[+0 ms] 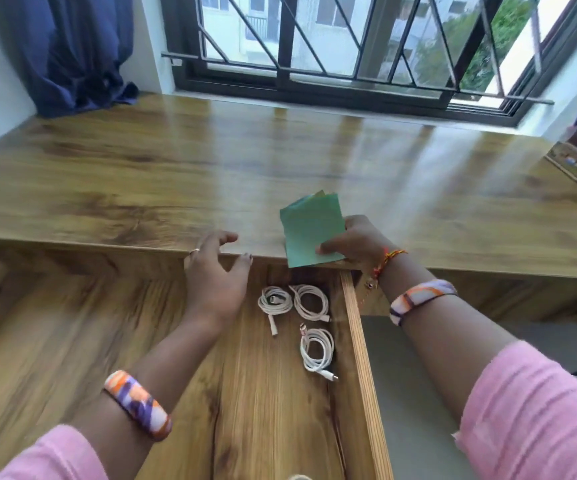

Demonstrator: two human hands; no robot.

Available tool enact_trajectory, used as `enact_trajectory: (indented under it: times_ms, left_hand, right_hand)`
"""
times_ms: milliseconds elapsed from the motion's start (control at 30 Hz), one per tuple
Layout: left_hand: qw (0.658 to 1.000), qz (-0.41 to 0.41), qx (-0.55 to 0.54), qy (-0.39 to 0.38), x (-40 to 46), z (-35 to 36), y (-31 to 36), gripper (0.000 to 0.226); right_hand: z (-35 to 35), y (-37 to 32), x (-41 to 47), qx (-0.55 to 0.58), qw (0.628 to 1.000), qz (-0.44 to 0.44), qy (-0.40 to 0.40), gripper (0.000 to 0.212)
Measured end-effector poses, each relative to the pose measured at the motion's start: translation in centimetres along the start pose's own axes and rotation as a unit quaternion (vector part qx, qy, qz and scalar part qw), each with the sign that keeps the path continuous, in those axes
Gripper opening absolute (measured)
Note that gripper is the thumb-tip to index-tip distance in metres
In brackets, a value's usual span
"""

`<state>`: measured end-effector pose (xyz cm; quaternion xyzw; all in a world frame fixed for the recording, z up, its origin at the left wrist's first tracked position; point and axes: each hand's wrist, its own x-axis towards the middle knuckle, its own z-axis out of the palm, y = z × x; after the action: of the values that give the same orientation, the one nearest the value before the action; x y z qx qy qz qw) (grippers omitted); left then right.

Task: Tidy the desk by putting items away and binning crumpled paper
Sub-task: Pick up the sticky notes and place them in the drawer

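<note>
Three coiled white cables (pixel 301 318) already lie in the open drawer (pixel 358 341), lower centre. Right hand (pixel 356 245) pinches the green paper stack (pixel 311 230) at the desk (pixel 141 181) edge, just above the drawer; left hand (pixel 216 271) hovers relaxed, holding nothing. Stack's long axis runs near-vertical in frame, top tilted away toward the window. Best move, I'd say — lower it flat onto bare drawer floor left of the cables.

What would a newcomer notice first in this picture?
Probably the green paper sheets, gripped by the right hand at the front edge of the wooden desk. Just below, an open drawer holds three coiled white cables, while the left hand rests, fingers spread, at the desk edge above it.
</note>
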<state>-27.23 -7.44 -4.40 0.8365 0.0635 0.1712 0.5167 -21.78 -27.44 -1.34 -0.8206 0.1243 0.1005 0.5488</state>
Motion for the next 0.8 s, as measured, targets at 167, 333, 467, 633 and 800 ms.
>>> enact_trajectory:
  times_ms: [167, 333, 467, 633, 800]
  left_hand:
    - [0.835, -0.320, -0.385, -0.229, -3.9, -4.2, -0.9, 0.060]
    - [0.814, -0.347, -0.413, -0.215, -7.1, -8.0, -2.5, 0.037]
    - [0.899, -0.309, -0.258, -0.172, -9.9, -10.5, -3.7, 0.017]
    - [0.958, -0.266, -0.082, -0.074, -13.1, -14.2, -5.6, 0.014]
    - [0.950, -0.278, 0.069, -0.121, -15.5, -17.2, -8.0, 0.012]
  right_hand:
    - [3.3, 0.2, -7.4, 0.124, 0.963, -0.011, -0.238, 0.044]
    - [6.8, 2.3, -12.0, 0.074, 0.958, 0.042, -0.275, 0.022]
    - [7.7, 3.1, -14.2, 0.024, 0.961, 0.059, -0.268, 0.019]
    - [8.3, 4.2, -16.5, -0.048, 0.959, 0.075, -0.270, 0.024]
    - [10.2, 6.3, -19.6, -0.049, 0.949, 0.094, -0.297, 0.026]
